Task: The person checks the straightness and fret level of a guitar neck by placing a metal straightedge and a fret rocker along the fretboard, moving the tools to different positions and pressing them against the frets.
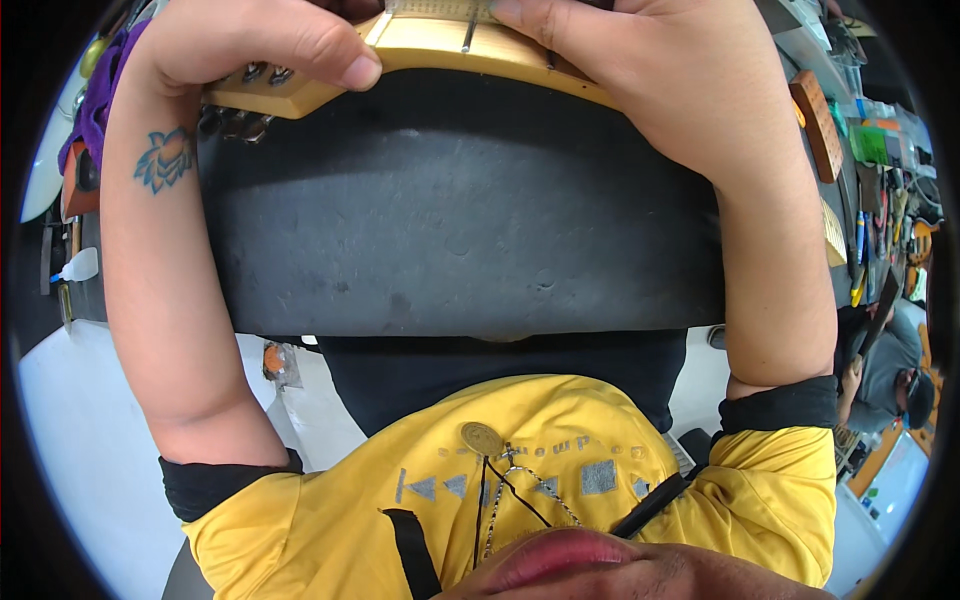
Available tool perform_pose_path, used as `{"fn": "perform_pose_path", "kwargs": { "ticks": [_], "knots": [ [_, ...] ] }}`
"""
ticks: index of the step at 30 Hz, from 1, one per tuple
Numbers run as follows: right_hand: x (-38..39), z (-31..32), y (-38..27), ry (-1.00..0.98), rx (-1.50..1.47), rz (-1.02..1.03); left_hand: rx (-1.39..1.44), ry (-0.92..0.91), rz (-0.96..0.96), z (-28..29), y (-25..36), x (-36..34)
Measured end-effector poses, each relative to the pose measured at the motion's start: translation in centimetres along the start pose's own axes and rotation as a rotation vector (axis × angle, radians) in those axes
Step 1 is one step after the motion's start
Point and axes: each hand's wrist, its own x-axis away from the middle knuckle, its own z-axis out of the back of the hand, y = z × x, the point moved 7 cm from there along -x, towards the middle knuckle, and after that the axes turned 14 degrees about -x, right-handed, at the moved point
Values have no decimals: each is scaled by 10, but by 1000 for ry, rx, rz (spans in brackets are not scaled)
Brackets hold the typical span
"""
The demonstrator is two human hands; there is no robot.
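Observation:
A light-wood guitar neck (425,50) crosses the top of the view, its headstock (300,98) toward the left with metal tuners (245,127) along the edge. My left hand (270,45) grips the neck near the headstock, thumb pressed on the near edge and other fingers mostly out of the picture. On the fretboard lies a pale, flat, ruler-like strip (435,8) with fine markings, cut off by the upper rim. The thumb of my right hand (640,70) bends in against that strip's right end, while its palm rests by the neck; its other fingertips are hidden.
Beneath the neck spreads a black work surface (470,220). At the left edge are a purple cloth (98,110) and a small white bottle (80,265). A brown wooden block (818,125) and several tools sit at the right. Farther right, another person (890,375) works.

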Motion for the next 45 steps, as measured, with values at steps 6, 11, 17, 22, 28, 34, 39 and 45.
{"fn": "perform_pose_path", "kwargs": {
  "ticks": [6, 11, 17, 22, 28, 34, 39, 45],
  "knots": [
    [6, -16, -11, 80, 294, 111, -221, 3, -126, 10, -25, -8],
    [9, 9, -34, 139, 333, 49, -508, 49, -184, 7, -17, -1],
    [37, 123, -71, 592, 382, 294, -761, 176, -296, -3, -10, -8],
    [57, 161, -53, 610, 463, -130, -616, 125, -240, -4, -13, -13],
    [76, 180, -12, 419, 518, -459, -577, 123, -167, -1, -11, -2],
    [87, 199, 27, 252, 539, -431, -492, 98, -166, 2, -16, -12],
    [88, 213, 15, 343, 566, -447, -550, 99, -247, 5, -16, -9],
    [102, 232, 43, 393, 347, -352, -620, 106, -288, 3, -8, -11]
  ]
}}
